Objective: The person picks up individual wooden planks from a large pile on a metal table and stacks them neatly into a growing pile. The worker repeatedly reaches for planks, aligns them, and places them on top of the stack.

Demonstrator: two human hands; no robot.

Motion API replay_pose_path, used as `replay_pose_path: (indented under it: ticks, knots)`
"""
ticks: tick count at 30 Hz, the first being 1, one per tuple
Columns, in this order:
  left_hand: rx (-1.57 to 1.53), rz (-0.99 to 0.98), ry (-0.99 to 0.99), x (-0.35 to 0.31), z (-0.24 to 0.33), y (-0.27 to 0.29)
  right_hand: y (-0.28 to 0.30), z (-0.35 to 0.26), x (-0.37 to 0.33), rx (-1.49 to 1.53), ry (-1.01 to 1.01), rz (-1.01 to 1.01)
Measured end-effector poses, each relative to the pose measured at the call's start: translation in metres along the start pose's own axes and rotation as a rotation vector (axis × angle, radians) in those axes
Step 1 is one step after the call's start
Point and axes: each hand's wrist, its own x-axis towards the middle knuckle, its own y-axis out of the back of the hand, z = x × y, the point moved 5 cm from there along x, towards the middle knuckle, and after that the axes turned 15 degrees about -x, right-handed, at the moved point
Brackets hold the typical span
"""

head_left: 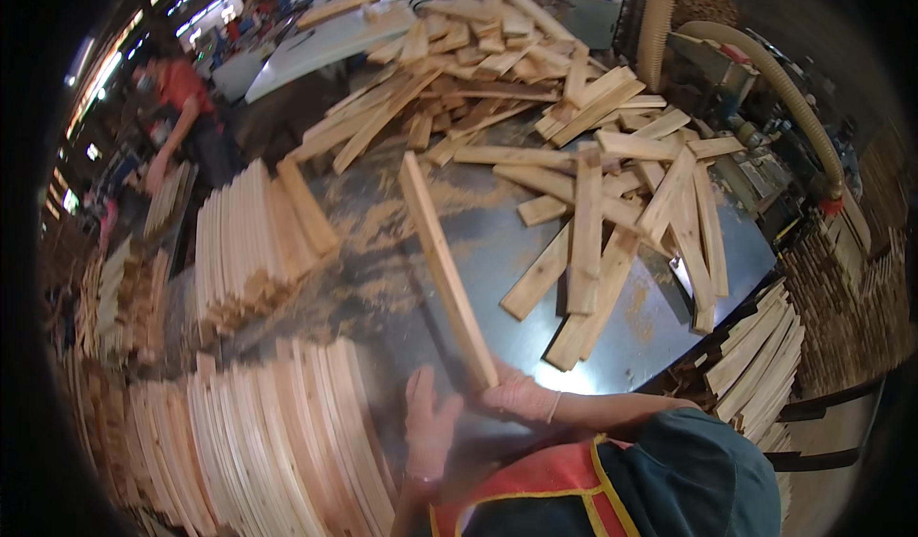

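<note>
My right hand (521,395), in a pale pinkish glove, is closed round the near end of a long narrow wooden board (445,269). The board slants up and away to the left above a dark metal table (382,300). Just left of that end is my left hand (432,426), gloved alike, its thumb and fingers apart and nothing in it. Beside my left hand stands a tight row of pale boards on edge (287,422). Loose boards (583,241) lie crisscrossed on the table to the right of the held one.
A second stack of boards (251,241) stands at the table's left. Farther back rises a heap of short wood pieces (478,44). Sawdust (411,212) is strewn over the tabletop. A person in a red top (182,87) works at far left. A ribbed hose (798,87) curves down at right.
</note>
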Motion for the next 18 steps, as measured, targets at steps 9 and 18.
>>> replay_pose_path:
  ticks: [9,18]
  knots:
    - [0.287,-0.156,0.050,0.068,-0.040,-0.135,0.453,-0.280,0.103,-0.636,0.461,0.861]
    - [0.557,-0.281,0.101,0.146,-0.004,-0.284,0.522,0.038,-0.092,-0.925,-0.569,1.092]
